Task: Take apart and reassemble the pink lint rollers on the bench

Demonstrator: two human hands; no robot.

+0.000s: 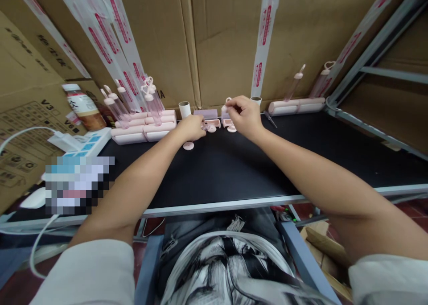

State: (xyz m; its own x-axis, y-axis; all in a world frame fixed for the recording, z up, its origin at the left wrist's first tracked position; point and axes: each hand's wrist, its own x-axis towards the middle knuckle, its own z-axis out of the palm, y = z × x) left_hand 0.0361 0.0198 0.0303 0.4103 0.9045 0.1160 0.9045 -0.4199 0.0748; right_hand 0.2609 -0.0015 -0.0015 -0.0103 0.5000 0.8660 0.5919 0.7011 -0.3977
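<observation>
My right hand pinches a small pale pink cap with a loop above the back of the black table. My left hand reaches among small pink parts, its fingers closed at a little piece I cannot make out. Around the hands lie a pink tray, a round pink piece and a pink disc. Behind them are a lilac block and a white tube. A second white tube is partly hidden behind my right hand.
Pink cases with clear capped tubes stand at the back left and back right. A bottle, a power strip and cables are on the left. Cardboard backs the black table; a metal frame rises right.
</observation>
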